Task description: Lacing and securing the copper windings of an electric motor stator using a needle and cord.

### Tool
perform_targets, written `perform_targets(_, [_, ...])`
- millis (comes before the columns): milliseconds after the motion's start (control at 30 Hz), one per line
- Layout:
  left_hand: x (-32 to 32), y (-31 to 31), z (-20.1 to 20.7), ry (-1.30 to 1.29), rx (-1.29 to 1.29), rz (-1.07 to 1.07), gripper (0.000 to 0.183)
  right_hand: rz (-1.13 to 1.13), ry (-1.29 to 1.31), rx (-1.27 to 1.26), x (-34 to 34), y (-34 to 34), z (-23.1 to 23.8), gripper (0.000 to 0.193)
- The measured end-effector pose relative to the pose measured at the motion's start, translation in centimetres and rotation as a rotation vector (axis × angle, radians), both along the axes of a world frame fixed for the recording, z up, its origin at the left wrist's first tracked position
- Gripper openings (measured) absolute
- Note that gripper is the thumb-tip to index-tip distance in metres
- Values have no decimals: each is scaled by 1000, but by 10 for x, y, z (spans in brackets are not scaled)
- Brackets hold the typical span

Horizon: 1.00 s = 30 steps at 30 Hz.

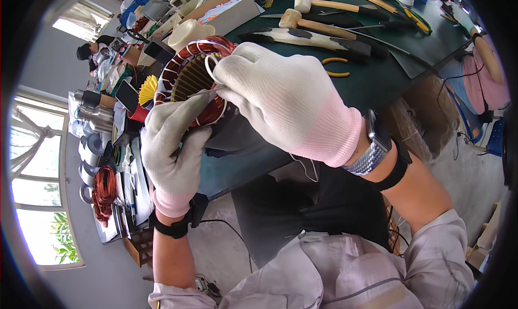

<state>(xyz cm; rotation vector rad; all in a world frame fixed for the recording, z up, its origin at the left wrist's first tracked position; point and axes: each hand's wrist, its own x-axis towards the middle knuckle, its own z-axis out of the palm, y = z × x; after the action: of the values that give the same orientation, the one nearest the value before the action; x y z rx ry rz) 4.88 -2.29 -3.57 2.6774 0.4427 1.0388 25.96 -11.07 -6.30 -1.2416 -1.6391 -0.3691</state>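
Observation:
In front of me on the green table is a motor stator (190, 78), with a ring of reddish-brown copper windings bound at intervals by white lacing cord. My right hand (288, 96), in a white knitted glove with a pink cuff, is closed at the winding's near right side and pinches the white cord (209, 65), which forms a small loop above the fingers. My left hand (175, 142), gloved alike, lies against the near left of the windings. Its forefinger reaches toward the cord by the right fingertips; whether it grips cord or winding is hidden. A loose cord end (307, 169) hangs below my right hand.
Wooden-handled mallets (294, 20), a black-and-white worn bar (318, 38) and yellow-handled pliers (337, 75) lie beyond my right hand. Left are a copper wire bundle (104, 193), tape rolls (89, 160) and a phone (127, 97). Other people sit far left and at right.

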Motion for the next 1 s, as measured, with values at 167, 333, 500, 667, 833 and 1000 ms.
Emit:
perform_targets(167, [-3, 1, 6, 16, 66, -28, 46, -92, -172, 3, -6, -2, 10, 17])
perform_targets(333, [1, 7, 6, 40, -4, -45, 47, -47, -48, -17, -3, -2, 3, 25])
perform_targets(500, [-8, 6, 9, 35, -9, -30, 46, 50, 89, -240, -6, -85, 26, 18])
perform_targets(667, [3, 0, 12, -7, -46, -29, 52, 27, 330, -173, 9, -122, 1, 29])
perform_targets(833, [0, -2, 14, 29, -78, 30, 51, 68, 484, -317, -6, -97, -1, 30])
perform_targets(1000, [1, 0, 22, 78, -20, 6, 51, -4, 63, -466, -16, -54, 0, 21])
